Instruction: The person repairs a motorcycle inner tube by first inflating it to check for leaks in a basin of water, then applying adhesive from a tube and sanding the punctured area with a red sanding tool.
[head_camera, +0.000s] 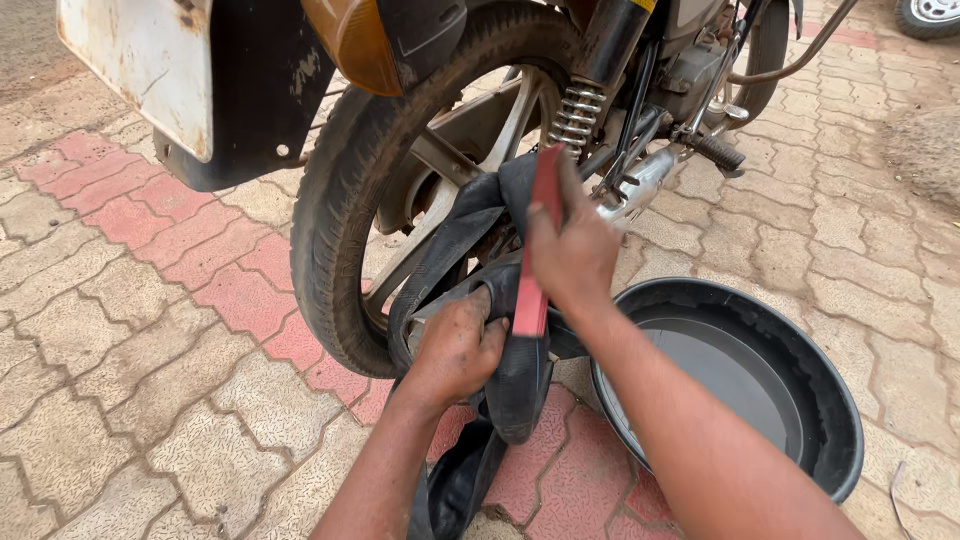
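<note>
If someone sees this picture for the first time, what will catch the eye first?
At centre, the right hand presses a flat red tool against a black inner tube, which the left hand grips. Behind them stands a motorcycle's rear wheel on red and grey paving. At lower right lies a black basin holding water.

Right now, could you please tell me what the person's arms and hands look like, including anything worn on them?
Both forearms are bare to the picture's edge: no sleeves, gloves, watch or rings show. The left hand and right hand look smudged with dark grime, heaviest on the left knuckles and fingers.
</note>
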